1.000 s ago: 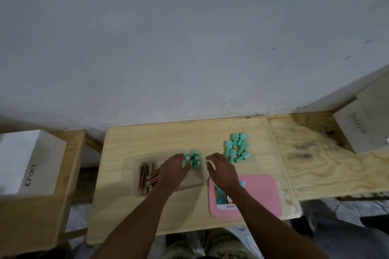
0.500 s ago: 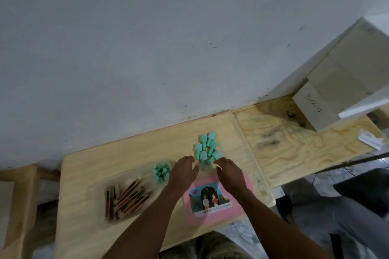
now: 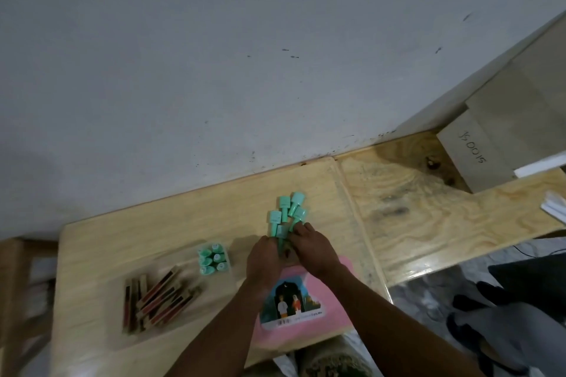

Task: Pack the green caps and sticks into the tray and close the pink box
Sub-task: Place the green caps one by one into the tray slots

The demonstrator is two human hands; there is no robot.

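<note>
Table (image 3: pixel 137 232), pale wood, set against a grey wall. A clear tray (image 3: pixel 211 294) sits left of centre with the sticks (image 3: pixel 159 297) lying inside it in a loose bundle, so that part looks done. The tray's far right corner holds the packed green caps (image 3: pixel 213 257), a small cluster standing on end. The loose green caps (image 3: pixel 288 208) are piled on the bare table to the right of the tray, apart from it. There seem to be more loose than packed. The left hand (image 3: pixel 265 257) and right hand (image 3: pixel 312 246) are side by side at the near edge of that pile, fingers bent down onto the closest caps and touching them. The backs of the hands hide any grip, so I cannot tell whether either has hold of a cap. The pink box (image 3: pixel 318 335), with its picture label facing up, lies flat at the table's near edge under both forearms, away from the tray. Judgement: roughly midway. The rest of the pile has yet to go in, and the box has not been closed.
</note>
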